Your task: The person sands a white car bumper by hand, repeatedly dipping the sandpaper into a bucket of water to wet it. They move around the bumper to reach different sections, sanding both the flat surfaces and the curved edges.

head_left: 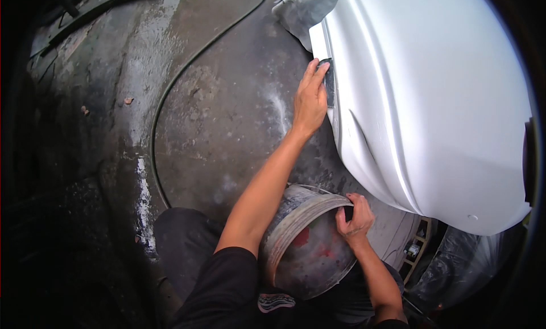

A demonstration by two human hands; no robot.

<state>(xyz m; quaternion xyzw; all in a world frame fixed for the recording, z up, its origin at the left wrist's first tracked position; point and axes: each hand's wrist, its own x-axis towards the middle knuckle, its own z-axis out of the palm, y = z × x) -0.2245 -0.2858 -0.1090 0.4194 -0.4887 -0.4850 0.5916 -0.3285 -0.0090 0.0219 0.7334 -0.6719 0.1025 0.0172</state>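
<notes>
My left hand (310,101) reaches forward, its fingers nearly straight and pressed along a dark flat sanding pad (330,85). The pad lies against the left edge of a glossy white car body panel (432,101). Most of the palm side of this hand is hidden. Close to my body, a worn, paint-stained bucket (310,212) is tilted with its mouth toward me. My right hand (356,219) is closed over the bucket's rim at the upper right, fingers outside and thumb inside.
Grey plastic sheeting (307,13) hangs at the panel's far end, and clear sheeting (460,266) covers something below it. A dark hose (154,124) curves over the stained concrete floor (210,107). My bent knee (185,238) is left of the bucket.
</notes>
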